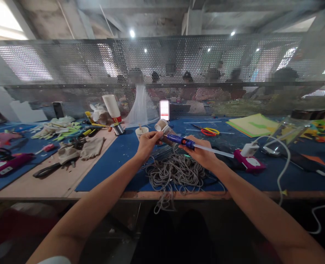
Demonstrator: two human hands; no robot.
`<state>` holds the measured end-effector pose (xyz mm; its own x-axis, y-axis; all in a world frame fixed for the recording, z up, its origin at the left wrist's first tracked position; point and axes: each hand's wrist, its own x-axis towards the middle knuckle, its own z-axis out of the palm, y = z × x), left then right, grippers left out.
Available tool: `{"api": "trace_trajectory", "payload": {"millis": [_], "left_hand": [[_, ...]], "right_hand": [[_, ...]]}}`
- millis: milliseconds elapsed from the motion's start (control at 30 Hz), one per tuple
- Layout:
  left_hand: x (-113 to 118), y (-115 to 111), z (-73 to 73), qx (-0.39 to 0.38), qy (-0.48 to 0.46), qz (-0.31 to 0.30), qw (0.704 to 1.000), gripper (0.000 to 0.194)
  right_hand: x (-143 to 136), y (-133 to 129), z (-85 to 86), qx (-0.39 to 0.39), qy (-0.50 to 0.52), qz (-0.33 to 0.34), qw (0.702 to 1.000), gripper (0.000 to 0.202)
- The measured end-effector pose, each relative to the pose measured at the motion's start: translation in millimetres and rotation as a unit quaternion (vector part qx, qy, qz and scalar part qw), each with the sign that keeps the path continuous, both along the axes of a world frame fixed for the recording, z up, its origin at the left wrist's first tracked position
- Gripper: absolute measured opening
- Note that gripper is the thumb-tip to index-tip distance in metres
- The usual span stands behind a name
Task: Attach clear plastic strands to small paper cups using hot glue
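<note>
My right hand [202,152] grips a blue hot glue gun [180,140], whose nozzle points left. A long clear glue stick [214,150] sticks out of its back end. My left hand [148,145] is closed in a pinch just left of the nozzle; what sits between its fingertips is too small to make out. Right behind the fingertips lies a tilted paper cup [160,125] with grey cord about it, partly hidden by the glue gun. Below both hands, a tangled heap of grey cord [176,172] spreads on the blue mat [102,172], some loops hanging over the table edge.
Scissors [210,131] and coloured sheets [253,125] lie back right. A purple power strip [249,160] with a white charger and a glass jar [286,132] stand right. Stacked cups [111,106], a lit phone [164,109] and gloves [92,148] are left and behind. People sit beyond the mesh screen [96,73].
</note>
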<state>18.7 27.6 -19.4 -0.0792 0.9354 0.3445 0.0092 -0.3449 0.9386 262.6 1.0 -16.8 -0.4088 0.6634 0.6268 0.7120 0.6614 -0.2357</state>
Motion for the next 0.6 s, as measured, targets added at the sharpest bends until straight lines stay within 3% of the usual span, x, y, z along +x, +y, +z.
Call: {"api": "trace_trajectory", "payload": {"millis": [600], "left_hand": [[2.1,-2.6,2.6,0.002,0.017,0.003,1.000,0.041]], "right_hand": [[0.0,1.9,-1.6,0.029,-0.052,-0.031,0.998,0.040]]}}
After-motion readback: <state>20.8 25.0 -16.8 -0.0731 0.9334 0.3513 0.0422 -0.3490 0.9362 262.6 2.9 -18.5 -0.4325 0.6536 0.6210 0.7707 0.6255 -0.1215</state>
